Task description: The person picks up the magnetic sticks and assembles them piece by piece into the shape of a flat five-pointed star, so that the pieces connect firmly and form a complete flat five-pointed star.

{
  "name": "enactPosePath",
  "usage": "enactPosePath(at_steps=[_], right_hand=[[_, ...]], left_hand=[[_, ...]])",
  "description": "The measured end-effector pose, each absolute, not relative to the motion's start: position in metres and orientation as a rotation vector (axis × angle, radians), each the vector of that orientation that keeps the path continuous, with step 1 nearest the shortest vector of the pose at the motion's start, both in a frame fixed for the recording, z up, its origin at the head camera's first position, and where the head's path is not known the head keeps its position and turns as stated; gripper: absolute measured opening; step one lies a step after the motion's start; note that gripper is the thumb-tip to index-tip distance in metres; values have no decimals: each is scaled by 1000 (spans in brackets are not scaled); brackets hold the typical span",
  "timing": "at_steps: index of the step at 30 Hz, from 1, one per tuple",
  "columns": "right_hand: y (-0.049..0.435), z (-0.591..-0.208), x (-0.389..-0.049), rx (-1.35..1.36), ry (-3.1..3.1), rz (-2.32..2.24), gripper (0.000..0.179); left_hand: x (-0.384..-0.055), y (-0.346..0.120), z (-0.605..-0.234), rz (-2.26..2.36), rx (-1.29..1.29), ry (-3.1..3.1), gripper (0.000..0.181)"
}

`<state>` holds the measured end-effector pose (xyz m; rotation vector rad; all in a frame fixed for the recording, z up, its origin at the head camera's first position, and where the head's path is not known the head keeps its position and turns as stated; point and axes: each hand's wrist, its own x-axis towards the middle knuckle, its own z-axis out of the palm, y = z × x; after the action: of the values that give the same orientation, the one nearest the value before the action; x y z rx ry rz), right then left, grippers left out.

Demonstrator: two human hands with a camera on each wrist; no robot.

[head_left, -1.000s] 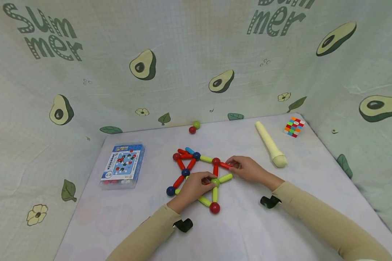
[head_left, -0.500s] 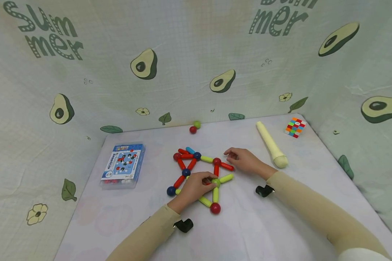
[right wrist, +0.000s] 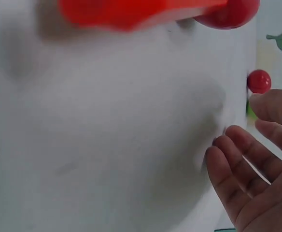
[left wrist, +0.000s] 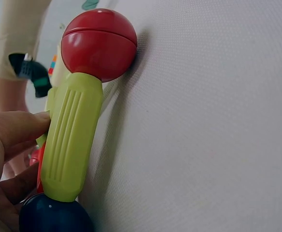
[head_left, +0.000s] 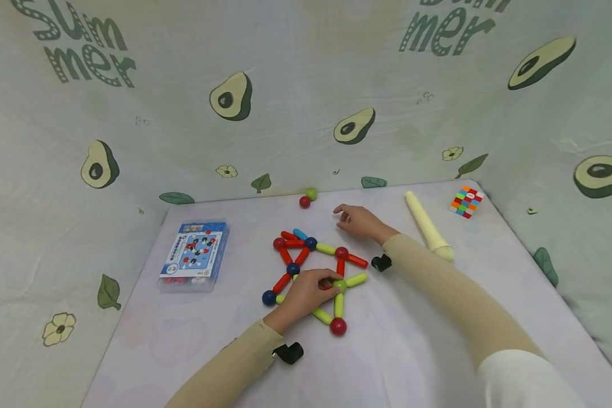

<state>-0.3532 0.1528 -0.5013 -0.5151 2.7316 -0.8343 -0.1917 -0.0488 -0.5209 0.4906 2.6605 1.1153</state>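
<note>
On woven pale cloth (left wrist: 204,121) | left grip (head_left: 306,294) pinching ribbed-rod-and-ball frame (head_left: 340,267) | right grip (head_left: 359,222) empty, loosely curved

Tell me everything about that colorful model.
The model looks like glossy plastic: red balls, dark blue balls and a green ball, joined by red rods and yellow-green rods, plus one blue rod. It lies on the pale cloth; three red rods form a triangle, and two rods at right end free. The left hand grips it beside the green ball, hiding part.
</note>
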Motion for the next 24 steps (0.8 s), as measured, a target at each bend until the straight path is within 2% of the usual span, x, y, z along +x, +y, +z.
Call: enactPosePath(at_steps=[12,24], right_hand=[[121,-492,-394,-486,2748,-901,46],[87,-498,-408,-500,2740,-953,48]], left_hand=[[-194,-51,-521,1121,515,2657,26],[-195,-52,-523,1139,538,2649,27]])
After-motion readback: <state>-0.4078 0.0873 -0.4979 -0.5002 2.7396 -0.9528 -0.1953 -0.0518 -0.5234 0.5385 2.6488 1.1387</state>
